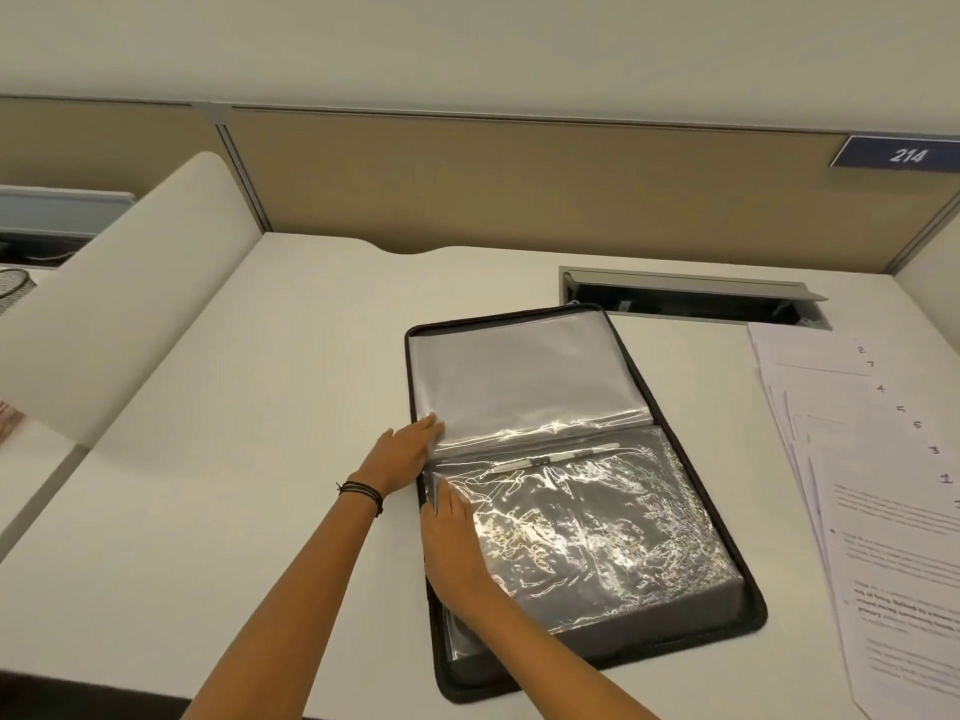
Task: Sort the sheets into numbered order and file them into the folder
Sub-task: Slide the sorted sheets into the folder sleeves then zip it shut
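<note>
At centre frame, the left hand (pixel 408 449) lies flat, fingers extended, on the left edge of the upper clear sleeves (pixel 524 376) of the open folder (pixel 748 569), gripping nothing. Just below, at about 6 o'clock of it, the right hand (pixel 457 543) presses open-palmed on the crinkled lower sleeve (pixel 597 532), holding nothing. At 3 o'clock on the white desk (pixel 260 459), the numbered sheets (pixel 893 537) lie fanned, apart from the folder.

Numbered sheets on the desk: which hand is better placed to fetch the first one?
Right, probably. The sheets are fanned to the right of the open folder, on the right hand's side. The left hand presses the sleeves at the folder's left edge and would have to cross over.
</note>
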